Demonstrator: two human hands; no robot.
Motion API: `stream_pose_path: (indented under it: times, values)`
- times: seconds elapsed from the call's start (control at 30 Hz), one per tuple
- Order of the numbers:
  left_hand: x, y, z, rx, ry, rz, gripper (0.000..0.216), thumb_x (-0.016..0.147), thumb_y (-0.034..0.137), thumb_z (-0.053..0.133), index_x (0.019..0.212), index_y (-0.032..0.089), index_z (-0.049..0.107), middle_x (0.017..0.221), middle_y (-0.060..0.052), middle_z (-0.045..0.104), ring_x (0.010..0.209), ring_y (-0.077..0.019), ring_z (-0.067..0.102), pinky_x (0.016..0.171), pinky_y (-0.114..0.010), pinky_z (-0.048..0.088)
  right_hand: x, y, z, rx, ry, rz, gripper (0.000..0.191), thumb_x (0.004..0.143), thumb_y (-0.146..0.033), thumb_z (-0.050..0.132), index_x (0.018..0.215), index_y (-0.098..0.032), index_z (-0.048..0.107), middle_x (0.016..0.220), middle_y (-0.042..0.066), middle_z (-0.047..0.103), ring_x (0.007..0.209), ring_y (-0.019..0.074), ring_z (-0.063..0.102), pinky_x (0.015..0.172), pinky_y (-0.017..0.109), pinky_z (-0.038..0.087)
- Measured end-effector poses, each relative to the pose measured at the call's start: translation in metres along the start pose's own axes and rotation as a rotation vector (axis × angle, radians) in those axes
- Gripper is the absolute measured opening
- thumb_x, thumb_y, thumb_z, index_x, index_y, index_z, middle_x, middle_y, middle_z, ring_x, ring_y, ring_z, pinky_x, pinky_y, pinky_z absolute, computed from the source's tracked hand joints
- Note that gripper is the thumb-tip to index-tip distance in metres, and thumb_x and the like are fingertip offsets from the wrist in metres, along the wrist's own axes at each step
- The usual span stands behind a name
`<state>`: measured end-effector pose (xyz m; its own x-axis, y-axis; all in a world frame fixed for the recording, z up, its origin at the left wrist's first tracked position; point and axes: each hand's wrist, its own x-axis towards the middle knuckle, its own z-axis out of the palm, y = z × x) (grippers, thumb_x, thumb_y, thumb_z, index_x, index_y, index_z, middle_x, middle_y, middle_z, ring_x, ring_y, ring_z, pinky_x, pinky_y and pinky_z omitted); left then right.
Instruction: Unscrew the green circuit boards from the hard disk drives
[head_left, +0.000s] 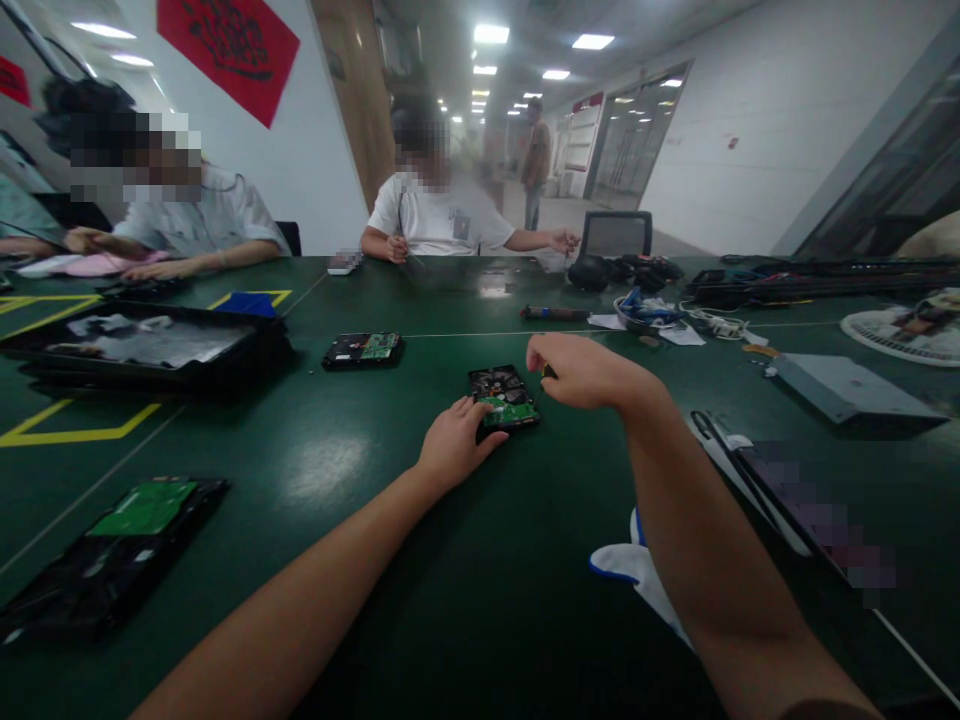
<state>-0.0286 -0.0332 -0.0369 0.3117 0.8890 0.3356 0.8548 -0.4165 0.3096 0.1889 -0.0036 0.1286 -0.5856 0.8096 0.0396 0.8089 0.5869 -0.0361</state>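
Note:
A hard drive lies on the dark green table in front of me, its green circuit board facing up. My left hand grips its near left side, with the fingers on the board and the thumb along the near edge. Just right of the drive, my right hand is raised with the wrist bent, its fingers closed around a screwdriver. Only a small yellow and black bit of the handle shows; the tip is hard to make out. A second hard drive rests farther back on the left.
Another hard drive lies near left, below a black tray. On the right are a grey metal box, a white glove and a pair of tweezers. An electric screwdriver lies behind. People sit across the table.

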Motion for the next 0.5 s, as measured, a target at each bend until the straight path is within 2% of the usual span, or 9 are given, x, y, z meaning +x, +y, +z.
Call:
stream_pose_path:
  times: [0.07, 0.17, 0.27, 0.43, 0.5]
  values:
    - [0.0003, 0.0017, -0.0003, 0.016, 0.001, 0.006, 0.045, 0.095, 0.051, 0.063, 0.129, 0.021, 0.061, 0.124, -0.013, 0.068, 0.127, -0.0309, 0.059, 0.106, -0.044, 0.05, 0.001, 0.001, 0.0005, -0.004, -0.003, -0.02, 0.018, 0.085, -0.011, 0.059, 0.101, -0.018, 0.063, 0.108, 0.01, 0.07, 0.093, 0.0215, 0.063, 0.076, 0.03, 0.043]
    - [0.001, 0.0047, -0.0027, 0.014, 0.002, 0.011, 0.041, 0.096, 0.046, 0.062, 0.128, 0.021, 0.061, 0.12, -0.012, 0.068, 0.122, -0.0306, 0.061, 0.104, -0.044, 0.051, 0.0041, -0.0003, 0.0027, -0.04, 0.019, 0.068, 0.009, 0.09, -0.019, 0.06, 0.098, -0.018, 0.063, 0.104, 0.011, 0.07, 0.091, 0.0232, 0.064, 0.074, 0.032, 0.042]
    - [0.0012, 0.0058, -0.005, 0.004, -0.006, 0.01, 0.039, 0.095, 0.044, 0.063, 0.127, 0.022, 0.061, 0.12, -0.012, 0.067, 0.123, -0.0311, 0.06, 0.105, -0.045, 0.05, 0.0047, -0.0016, 0.0037, -0.063, 0.042, 0.161, 0.011, 0.093, -0.025, 0.058, 0.098, -0.017, 0.063, 0.103, 0.013, 0.07, 0.092, 0.0252, 0.064, 0.076, 0.033, 0.043]
    - [0.0013, 0.0051, -0.0047, 0.004, -0.011, 0.018, 0.04, 0.095, 0.043, 0.062, 0.129, 0.021, 0.06, 0.121, -0.012, 0.067, 0.126, -0.0312, 0.059, 0.106, -0.045, 0.05, 0.0015, 0.0024, 0.001, 0.036, 0.016, 0.003, 0.02, 0.084, -0.013, 0.059, 0.103, -0.018, 0.063, 0.111, 0.01, 0.069, 0.097, 0.0217, 0.064, 0.081, 0.03, 0.045]
    - [0.0013, 0.0052, -0.0036, 0.01, -0.002, 0.016, 0.041, 0.095, 0.043, 0.062, 0.129, 0.021, 0.06, 0.121, -0.013, 0.067, 0.126, -0.0313, 0.059, 0.106, -0.045, 0.05, 0.0023, 0.0034, 0.0011, 0.024, 0.021, 0.045, 0.014, 0.086, -0.015, 0.058, 0.099, -0.018, 0.063, 0.104, 0.01, 0.071, 0.094, 0.0226, 0.064, 0.079, 0.031, 0.045]
